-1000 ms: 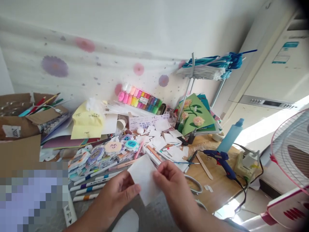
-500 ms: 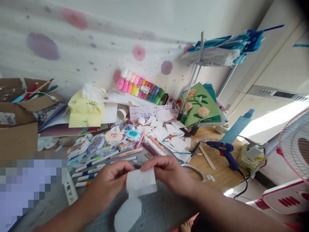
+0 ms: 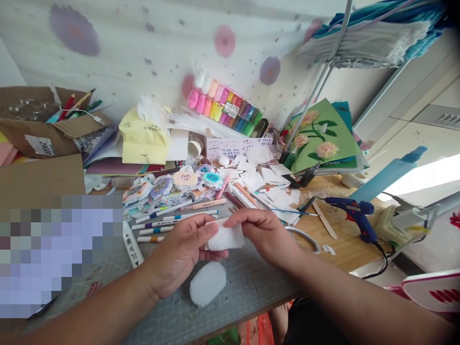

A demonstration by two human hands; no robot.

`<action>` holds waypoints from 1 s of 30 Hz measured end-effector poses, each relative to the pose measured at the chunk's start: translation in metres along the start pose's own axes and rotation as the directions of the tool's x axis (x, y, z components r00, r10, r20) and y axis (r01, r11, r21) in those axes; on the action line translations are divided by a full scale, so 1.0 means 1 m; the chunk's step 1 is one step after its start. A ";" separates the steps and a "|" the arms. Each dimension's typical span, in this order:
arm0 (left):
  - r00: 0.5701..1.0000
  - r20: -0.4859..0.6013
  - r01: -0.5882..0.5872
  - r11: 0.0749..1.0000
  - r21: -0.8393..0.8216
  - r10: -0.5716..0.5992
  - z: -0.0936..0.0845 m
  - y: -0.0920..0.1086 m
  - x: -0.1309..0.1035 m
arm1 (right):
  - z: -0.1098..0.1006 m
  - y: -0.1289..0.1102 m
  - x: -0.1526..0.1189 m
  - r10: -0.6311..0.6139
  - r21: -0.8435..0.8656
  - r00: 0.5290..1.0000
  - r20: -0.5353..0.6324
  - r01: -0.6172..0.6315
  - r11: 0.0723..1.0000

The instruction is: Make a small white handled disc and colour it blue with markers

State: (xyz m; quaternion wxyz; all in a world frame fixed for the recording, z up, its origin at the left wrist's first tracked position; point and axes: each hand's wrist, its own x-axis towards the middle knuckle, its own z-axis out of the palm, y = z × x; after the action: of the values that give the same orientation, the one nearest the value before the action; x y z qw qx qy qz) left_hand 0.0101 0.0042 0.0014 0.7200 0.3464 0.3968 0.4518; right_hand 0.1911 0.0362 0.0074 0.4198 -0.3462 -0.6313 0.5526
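Both my hands hold a small piece of white dimpled sheet above the grey cutting mat. My left hand pinches its left side, thumb on top and fingers beneath. My right hand grips the upper right edge between thumb and fingers. On the mat just below them lies a white oval piece with the same dimpled texture. Whether the held piece is folded or layered, I cannot tell.
Markers, a pile of small cut-out paper shapes and white paper scraps spread behind my hands. A blue glue gun stands at right, near a wooden stick. Cardboard boxes fill the left.
The view has shifted, so the table sits further right and higher. The held sheet has turned and my left fingers now reach under it. The oval now shows plainly apart from the sheet.
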 end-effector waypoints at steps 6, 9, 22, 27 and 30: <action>0.999 -0.037 -0.012 0.997 0.083 0.015 0.001 -0.003 -0.001 | 0.000 0.005 -0.004 -0.178 -0.206 0.983 0.051 0.185 0.961; 1.000 -0.031 -0.001 0.993 0.120 0.005 0.000 -0.004 0.000 | -0.002 0.007 -0.005 -0.178 -0.199 0.983 0.053 0.185 0.962; 1.000 -0.025 -0.008 0.978 0.208 0.014 0.002 -0.006 -0.004 | 0.002 -0.004 -0.013 0.155 0.082 0.987 -0.036 -0.151 0.985; 0.999 0.023 -0.044 0.974 0.223 0.040 0.002 -0.006 -0.006 | 0.004 -0.006 -0.014 0.154 0.124 0.988 -0.034 -0.149 0.981; 0.998 0.037 -0.058 0.965 0.255 0.050 0.001 -0.007 -0.006 | 0.003 -0.005 -0.014 0.134 0.154 0.991 -0.014 -0.131 0.979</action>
State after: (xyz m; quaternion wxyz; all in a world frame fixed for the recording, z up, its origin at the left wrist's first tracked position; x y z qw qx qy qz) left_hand 0.0123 -0.0038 -0.0024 0.6627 0.4540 0.4312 0.4109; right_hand 0.1941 0.0216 0.0102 0.4149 -0.3612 -0.5576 0.6216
